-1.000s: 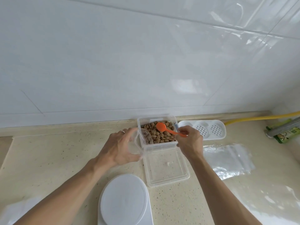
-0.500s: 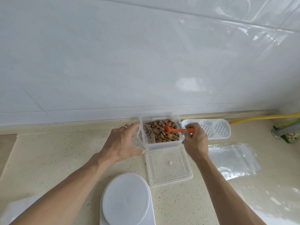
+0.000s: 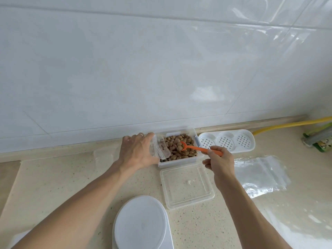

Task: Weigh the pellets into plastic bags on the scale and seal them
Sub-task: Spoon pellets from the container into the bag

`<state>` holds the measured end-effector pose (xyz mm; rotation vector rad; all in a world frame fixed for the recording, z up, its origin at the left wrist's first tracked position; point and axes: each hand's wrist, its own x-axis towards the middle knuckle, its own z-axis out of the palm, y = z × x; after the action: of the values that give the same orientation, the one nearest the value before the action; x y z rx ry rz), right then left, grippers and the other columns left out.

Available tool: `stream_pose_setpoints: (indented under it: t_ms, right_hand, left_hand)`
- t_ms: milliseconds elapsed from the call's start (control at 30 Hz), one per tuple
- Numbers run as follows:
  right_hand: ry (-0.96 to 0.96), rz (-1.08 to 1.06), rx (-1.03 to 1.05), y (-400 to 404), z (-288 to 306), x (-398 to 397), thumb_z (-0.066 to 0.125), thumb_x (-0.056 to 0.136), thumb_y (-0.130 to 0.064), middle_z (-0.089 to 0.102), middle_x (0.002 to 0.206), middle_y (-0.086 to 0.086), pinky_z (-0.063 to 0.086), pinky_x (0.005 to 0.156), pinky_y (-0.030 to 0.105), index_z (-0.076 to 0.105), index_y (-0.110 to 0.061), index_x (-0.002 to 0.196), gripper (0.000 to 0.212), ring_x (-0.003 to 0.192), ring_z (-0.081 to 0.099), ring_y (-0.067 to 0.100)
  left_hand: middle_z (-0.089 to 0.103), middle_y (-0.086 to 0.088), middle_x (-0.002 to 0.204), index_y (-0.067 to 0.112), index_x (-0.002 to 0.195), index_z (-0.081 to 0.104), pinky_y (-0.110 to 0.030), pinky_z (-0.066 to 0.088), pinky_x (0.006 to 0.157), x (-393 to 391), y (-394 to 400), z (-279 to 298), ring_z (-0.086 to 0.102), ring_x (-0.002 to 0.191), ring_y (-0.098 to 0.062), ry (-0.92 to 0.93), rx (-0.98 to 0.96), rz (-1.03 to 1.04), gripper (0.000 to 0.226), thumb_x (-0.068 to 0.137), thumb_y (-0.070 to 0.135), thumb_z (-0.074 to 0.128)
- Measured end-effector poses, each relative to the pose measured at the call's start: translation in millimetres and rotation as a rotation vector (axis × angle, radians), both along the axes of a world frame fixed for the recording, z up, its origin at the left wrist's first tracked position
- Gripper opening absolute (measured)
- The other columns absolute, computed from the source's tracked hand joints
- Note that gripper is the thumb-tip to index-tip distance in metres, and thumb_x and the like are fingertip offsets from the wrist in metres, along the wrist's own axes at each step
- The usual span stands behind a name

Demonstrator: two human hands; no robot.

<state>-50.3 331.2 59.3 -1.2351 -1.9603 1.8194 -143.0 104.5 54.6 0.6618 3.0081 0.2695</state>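
Clearly the job is sitting near its start: the scale [image 3: 142, 223] at 6 o'clock is bare, nothing is weighed or sealed. The tub [image 3: 177, 131] of pellets [image 3: 186, 141] is standing at 12, against the wall, its lid [image 3: 186, 186] lying just below. Spare bags [image 3: 260, 175] are lying at 3. The left hand [image 3: 137, 152] is gripping a bag [image 3: 159, 150] open at the tub's left edge; the right hand [image 3: 218, 161] is pinching the spoon [image 3: 195, 148], bowl among pellets. Open counter is lying at 9; between tub, lid and scale, room is looking tight.
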Motion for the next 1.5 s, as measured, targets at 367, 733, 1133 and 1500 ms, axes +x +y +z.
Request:
stream_pose_setpoints:
  t_ms: [367,733,1133,1500]
  right_hand:
    - [0.192,0.569,0.416,-21.9,43.4,6.0,0.057,0.095,-0.006,0.068,0.08,0.005,0.055,0.054,0.043,0.062,-0.016,0.093,0.012,0.049,0.061,0.017]
    - [0.298,0.52,0.602,-24.2,59.1,6.4,0.059,0.093,-0.008,0.065,0.067,-0.001,0.05,0.052,0.048,0.063,-0.023,0.089,0.016,0.057,0.061,0.032]
    - [0.188,0.181,0.476,-9.5,40.2,1.0,0.057,0.095,-0.009,0.067,0.087,-0.004,0.048,0.044,0.023,0.06,-0.021,0.091,0.013,0.055,0.066,0.024]
    - [-0.078,0.305,0.223,-16.8,-17.4,-2.9,0.055,0.098,-0.011,0.068,0.092,0.008,0.054,0.055,0.029,0.06,-0.015,0.104,0.008,0.053,0.066,0.013]
  left_hand:
    - [0.054,-0.001,0.115,0.03,0.138,0.034,-0.043,0.034,0.102,-7.9,25.8,3.9,0.052,0.113,-0.023,-0.242,0.196,-0.011,0.084,0.066,0.049,0.075]
    - [0.051,0.007,0.105,0.031,0.139,0.034,-0.042,0.041,0.098,-0.3,11.7,-0.4,0.048,0.097,-0.014,-0.333,0.418,0.079,0.091,0.064,0.041,0.084]
    - [0.056,0.005,0.108,0.031,0.14,0.034,-0.042,0.041,0.098,3.0,3.3,-5.6,0.054,0.103,-0.018,-0.259,0.369,0.122,0.09,0.065,0.044,0.08]
    - [0.061,0.005,0.113,0.031,0.143,0.035,-0.044,0.033,0.106,3.6,-7.0,-9.8,0.056,0.109,-0.018,-0.16,0.243,0.073,0.09,0.067,0.054,0.076]
